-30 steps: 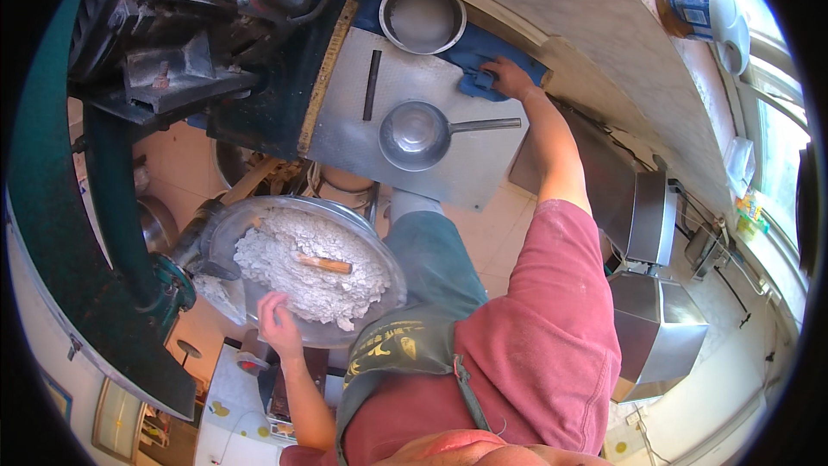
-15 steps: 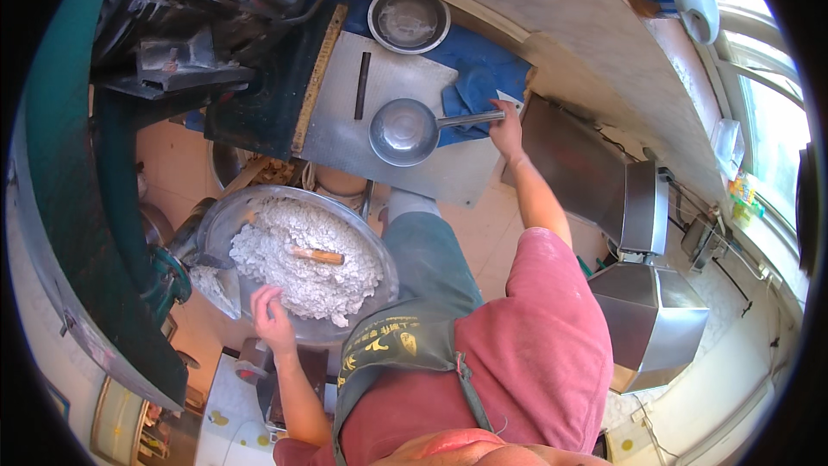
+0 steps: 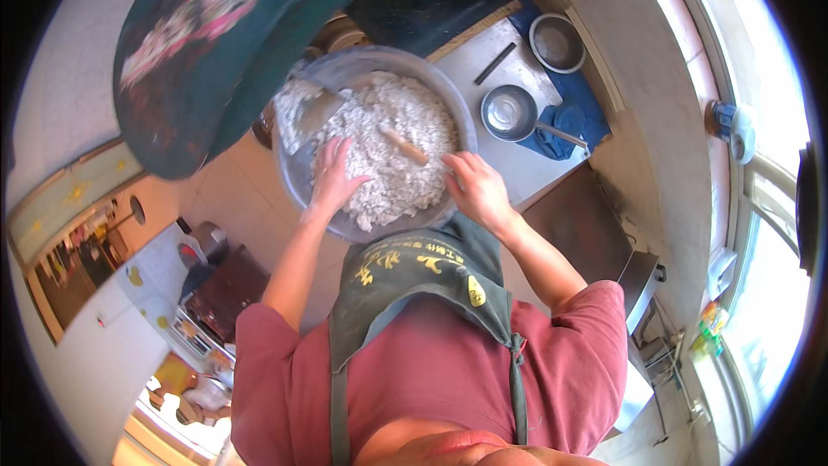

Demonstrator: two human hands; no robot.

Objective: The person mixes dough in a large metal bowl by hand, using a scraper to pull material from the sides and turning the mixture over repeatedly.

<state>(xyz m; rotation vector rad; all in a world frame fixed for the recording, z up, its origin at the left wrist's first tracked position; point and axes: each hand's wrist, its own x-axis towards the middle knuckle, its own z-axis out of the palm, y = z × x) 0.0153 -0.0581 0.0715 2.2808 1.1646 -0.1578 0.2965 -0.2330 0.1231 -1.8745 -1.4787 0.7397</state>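
A wide metal basin (image 3: 468,121) stands in front of me, heaped with a white, crumbly, flour-like mixture (image 3: 388,185). My left hand (image 3: 335,177) is over the near left part of the mixture, thumb and fingers spread, holding nothing I can see. At the basin's right rim is my right hand (image 3: 476,185), its fingers loosely bent and apart, reaching inward. Just left of those fingertips, a wooden handle (image 3: 404,145) sticks out of the mixture; whatever it belongs to is buried. A grey metal blade or scoop-like piece (image 3: 317,116) lies at the basin's left side.
Beyond the basin to the right, a metal-topped table (image 3: 535,78) bears a long-handled metal pan (image 3: 509,112), a round metal bowl (image 3: 556,43), a dark bar (image 3: 495,64) and a blue cloth (image 3: 561,125). A large green machine part (image 3: 216,60) overhangs the left side.
My right hand has let go of the pan's handle, leaving the pan on the table, and come to the basin. My left hand has moved over the mixture. The view has turned leftward.
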